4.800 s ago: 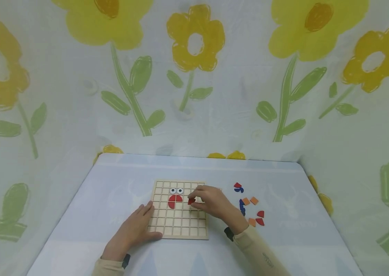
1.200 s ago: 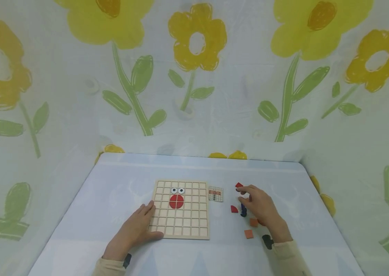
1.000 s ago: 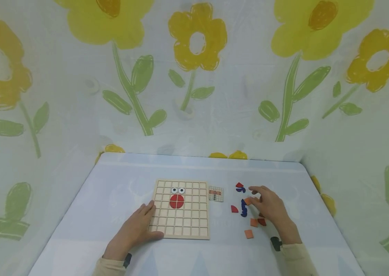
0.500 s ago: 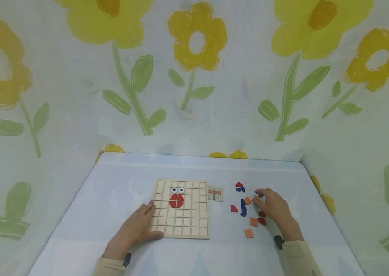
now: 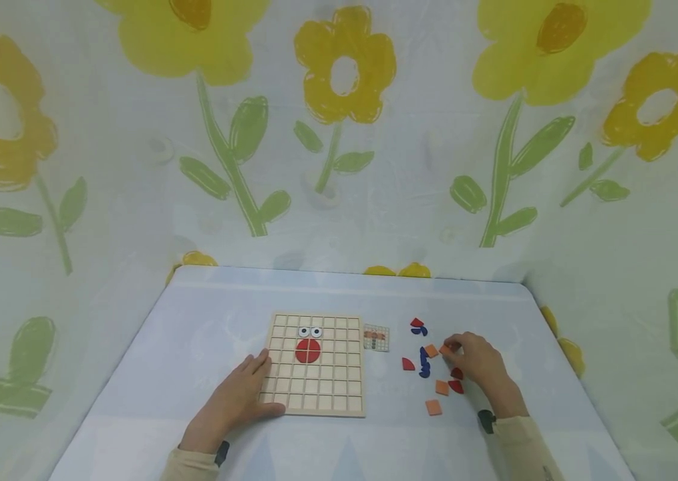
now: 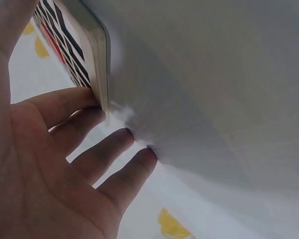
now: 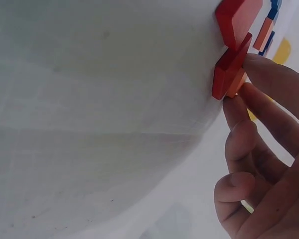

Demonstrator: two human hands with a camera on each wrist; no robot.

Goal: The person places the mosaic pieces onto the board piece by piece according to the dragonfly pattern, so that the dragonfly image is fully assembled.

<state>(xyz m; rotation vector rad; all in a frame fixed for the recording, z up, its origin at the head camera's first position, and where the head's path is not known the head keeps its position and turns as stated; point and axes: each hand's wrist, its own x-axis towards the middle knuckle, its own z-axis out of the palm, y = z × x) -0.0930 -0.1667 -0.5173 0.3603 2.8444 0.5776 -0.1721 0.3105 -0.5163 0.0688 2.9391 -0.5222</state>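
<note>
My left hand [image 5: 233, 401] rests at the left edge of a wooden grid board [image 5: 332, 387], fingers extended against its side and thumb by its near edge. On the board, two eye tiles [image 5: 310, 332] sit above a red circle [image 5: 308, 351] made of quarter pieces. To the right of the board, my right hand [image 5: 479, 364] pinches an orange square tile [image 5: 445, 349] between thumb and fingers, close over the table. In the right wrist view, red quarter pieces [image 7: 231, 64] partly cover that orange tile [image 7: 237, 83]. The left wrist view shows fingertips at the board's edge [image 6: 97, 55].
A small pattern card [image 5: 377, 338] lies against the board's right side. Around the right hand lie more orange squares [image 5: 442, 387], red quarter pieces [image 5: 408, 364] and a cluster of blue curved pieces [image 5: 425, 364]. Flower-printed curtains [image 5: 375, 200] stand behind the table [image 5: 206, 321].
A red quarter piece has gone from my right hand onto the board, filling out the circle. My right hand has moved right to the loose pieces and closed on an orange tile. Left hand stays.
</note>
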